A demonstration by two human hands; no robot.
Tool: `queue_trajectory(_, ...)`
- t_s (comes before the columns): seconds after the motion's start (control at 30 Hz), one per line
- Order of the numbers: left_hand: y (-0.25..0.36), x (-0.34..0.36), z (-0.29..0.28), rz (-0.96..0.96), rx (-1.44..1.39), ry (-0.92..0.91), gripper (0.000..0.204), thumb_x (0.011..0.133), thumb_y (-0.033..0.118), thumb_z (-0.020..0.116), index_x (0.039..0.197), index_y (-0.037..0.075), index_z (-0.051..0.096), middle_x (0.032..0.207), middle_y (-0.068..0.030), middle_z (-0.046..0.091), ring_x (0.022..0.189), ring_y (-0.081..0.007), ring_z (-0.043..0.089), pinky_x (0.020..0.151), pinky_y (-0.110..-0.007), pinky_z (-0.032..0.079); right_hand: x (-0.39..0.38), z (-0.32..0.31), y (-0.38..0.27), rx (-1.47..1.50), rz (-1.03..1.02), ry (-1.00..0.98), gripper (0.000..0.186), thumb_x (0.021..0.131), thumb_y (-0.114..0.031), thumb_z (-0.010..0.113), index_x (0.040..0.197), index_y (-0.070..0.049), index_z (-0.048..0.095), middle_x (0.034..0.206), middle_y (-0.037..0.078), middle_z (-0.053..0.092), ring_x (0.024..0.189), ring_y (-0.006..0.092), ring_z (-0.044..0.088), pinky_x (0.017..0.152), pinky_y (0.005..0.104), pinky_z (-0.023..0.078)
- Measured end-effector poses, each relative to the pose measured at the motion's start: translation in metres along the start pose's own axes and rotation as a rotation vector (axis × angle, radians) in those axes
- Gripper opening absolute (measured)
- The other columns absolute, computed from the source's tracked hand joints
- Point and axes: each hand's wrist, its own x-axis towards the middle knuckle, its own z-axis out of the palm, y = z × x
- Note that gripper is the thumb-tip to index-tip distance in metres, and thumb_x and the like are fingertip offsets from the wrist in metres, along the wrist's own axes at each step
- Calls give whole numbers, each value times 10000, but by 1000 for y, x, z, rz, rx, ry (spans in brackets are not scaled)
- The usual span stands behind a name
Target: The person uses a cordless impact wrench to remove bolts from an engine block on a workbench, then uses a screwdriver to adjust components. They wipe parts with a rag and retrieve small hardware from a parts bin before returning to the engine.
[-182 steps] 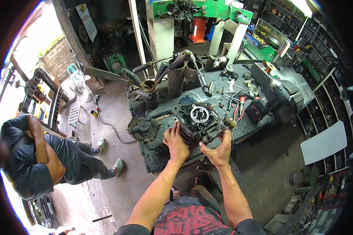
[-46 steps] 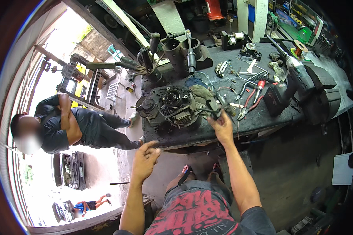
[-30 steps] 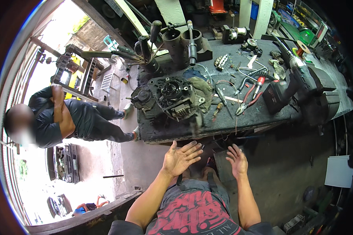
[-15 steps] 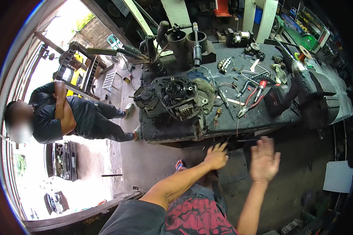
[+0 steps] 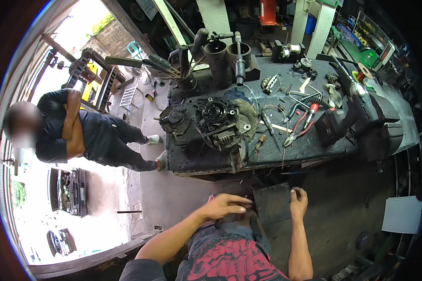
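Note:
My left hand (image 5: 226, 206) is in the air over my lap, in front of the workbench (image 5: 201, 165). Its fingers stretch to the right, loosely apart, and hold nothing. Farther right, my right hand (image 5: 298, 203) is raised below the bench edge with fingers loosely curled and a gap at the thumb; I see nothing in it. Neither hand touches the bench. On the bench lies an opened, greasy alternator-like housing (image 5: 215, 112), with a round dark metal part (image 5: 175, 118) at its left. Red-handled pliers (image 5: 293, 136) and a screwdriver (image 5: 270, 129) lie to the right.
A power tool (image 5: 333, 122) and a bench vise (image 5: 384, 119) take up the bench's right end. Metal cylinders (image 5: 216, 61) with tools stand at the back. A dark flat panel (image 5: 273, 203) is below the bench. A person (image 5: 75, 126) stands at left, arms folded.
Both hands have drawn back from the bench toward my body. My left hand has shifted left, while the right has gone from spread fingers to a loose curl.

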Motion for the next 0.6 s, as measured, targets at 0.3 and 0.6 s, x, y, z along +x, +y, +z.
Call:
queue_trajectory(0.3,27,-33,-96,174,519,1229,667,711,248,933,1278,10,672,1177,-170,698,1076,-285,648,974,-396,511,71,82,-191,219,-296,-273,292,1037,-272,621,938,-4,682,740,2,595,664,74,523,599,263,421)
queue_trajectory(0.6,59,30,-137,397,708,1128,1175,476,271,1001,1466,-20,440,1518,-186,455,1465,-415,332,1201,-482,290,101,122,-237,248,-168,-582,297,1065,-318,581,978,-46,665,706,-44,519,626,74,461,574,257,379)
